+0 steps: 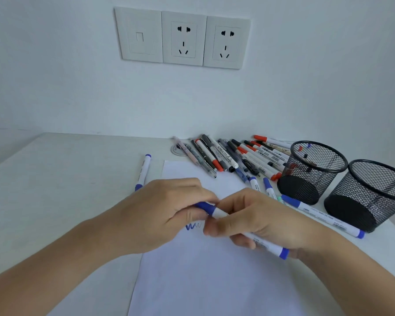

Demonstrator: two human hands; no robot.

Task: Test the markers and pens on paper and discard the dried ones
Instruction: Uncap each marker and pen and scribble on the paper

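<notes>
Together, above the paper [214, 270], the left hand [169, 208] pinches the blue marker's cap [205, 207] while the right hand [260, 220] grips the blue marker [267, 246].

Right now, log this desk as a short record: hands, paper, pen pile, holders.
left hand: grips the cap end of the blue marker
right hand: holds the same marker's barrel
paper: under both hands, bearing one blue scribble
pen pile: loose, behind the paper
mesh holders: two, upright, right of the paper
lone marker: left of the paper
</notes>
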